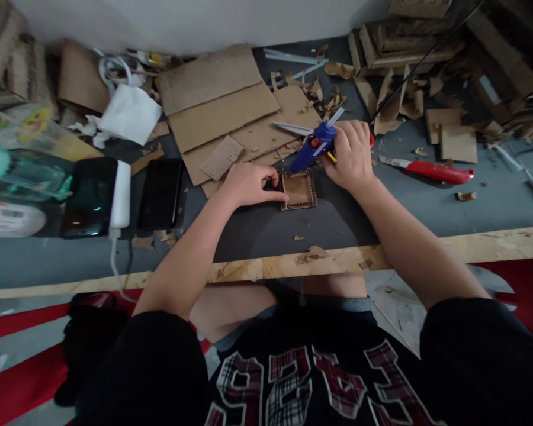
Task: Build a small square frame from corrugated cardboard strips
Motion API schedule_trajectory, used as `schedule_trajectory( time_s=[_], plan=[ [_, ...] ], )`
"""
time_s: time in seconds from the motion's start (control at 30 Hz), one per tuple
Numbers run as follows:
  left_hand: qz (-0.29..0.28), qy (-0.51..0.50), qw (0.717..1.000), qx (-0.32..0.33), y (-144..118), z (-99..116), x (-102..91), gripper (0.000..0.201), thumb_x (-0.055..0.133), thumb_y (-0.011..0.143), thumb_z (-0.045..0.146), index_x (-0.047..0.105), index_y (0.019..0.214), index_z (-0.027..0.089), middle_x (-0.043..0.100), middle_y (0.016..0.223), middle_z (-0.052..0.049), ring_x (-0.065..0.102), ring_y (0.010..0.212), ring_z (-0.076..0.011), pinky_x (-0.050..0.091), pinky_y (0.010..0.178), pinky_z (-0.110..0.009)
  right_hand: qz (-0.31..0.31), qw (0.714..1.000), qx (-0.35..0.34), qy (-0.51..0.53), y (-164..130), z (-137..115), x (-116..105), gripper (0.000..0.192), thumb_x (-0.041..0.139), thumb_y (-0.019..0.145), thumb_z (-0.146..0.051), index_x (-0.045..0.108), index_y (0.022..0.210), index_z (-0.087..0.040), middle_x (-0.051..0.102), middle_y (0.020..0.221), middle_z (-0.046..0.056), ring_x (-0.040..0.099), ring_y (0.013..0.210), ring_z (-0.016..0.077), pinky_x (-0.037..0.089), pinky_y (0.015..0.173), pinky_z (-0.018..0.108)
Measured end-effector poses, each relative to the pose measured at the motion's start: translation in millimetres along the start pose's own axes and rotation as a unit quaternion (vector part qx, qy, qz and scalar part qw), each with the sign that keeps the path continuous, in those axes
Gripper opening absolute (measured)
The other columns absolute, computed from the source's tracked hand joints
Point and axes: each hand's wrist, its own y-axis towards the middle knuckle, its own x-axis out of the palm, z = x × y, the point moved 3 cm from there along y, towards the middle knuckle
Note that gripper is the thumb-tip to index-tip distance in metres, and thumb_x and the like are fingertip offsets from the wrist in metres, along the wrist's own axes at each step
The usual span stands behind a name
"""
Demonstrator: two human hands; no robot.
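Observation:
A small square cardboard box (298,189) with low corrugated walls lies open side up on the grey tabletop. At its left side, my left hand (251,184) grips it, thumb and curled fingers against the wall. My right hand (350,155) is closed around a blue hot glue gun (316,147), a glue stick poking out of its back end. The gun's nozzle points down at the box's far wall; whether the tip touches the cardboard cannot be made out. Scissors (293,128) lie behind the gun, partly hidden by it.
A red utility knife (439,170) with its blade out lies to the right. Cardboard sheets (222,100) and scraps cover the back. On the left are a black phone (160,194), a white power bank (121,195) with a cable, and bottles. The wooden table edge (266,267) runs in front.

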Motion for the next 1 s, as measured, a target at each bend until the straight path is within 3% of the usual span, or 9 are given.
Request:
schedule_trajectory(
  time_s=[0.3,0.6,1.0],
  plan=[
    [-0.001,0.017,0.999,-0.029,1,4,2.0,0.046,0.07,0.075,0.068,0.071,0.087,0.023,0.059,0.063,0.001,0.052,0.061,-0.0142,0.027,0.064,-0.029,-0.003,1.0,-0.012,0.004,-1,-7,-4,0.053,0.037,0.096,-0.043,0.051,0.142,-0.023,0.061,0.127,0.015,0.052,0.124,0.0379,0.037,0.104,0.063],
    [-0.01,0.057,0.998,0.012,0,4,3.0,0.048,0.063,0.082,0.068,0.071,0.095,0.022,0.07,0.076,-0.002,0.06,0.07,-0.0176,0.028,0.063,-0.029,-0.02,1.0,0.003,-0.014,0,-10,-4,0.054,0.035,0.096,-0.044,0.051,0.143,-0.023,0.062,0.123,0.016,0.053,0.123,0.038,0.037,0.104,0.062],
    [0.004,0.096,0.994,0.052,0,3,7.1,0.061,0.053,0.08,0.079,0.067,0.093,0.021,0.063,0.068,-0.002,0.058,0.066,-0.0181,0.028,0.064,-0.028,-0.02,1.0,0.003,0.006,2,-11,-8,0.051,0.032,0.096,-0.033,0.053,0.142,-0.025,0.062,0.133,0.012,0.055,0.126,0.0338,0.038,0.108,0.059]
  ],
)
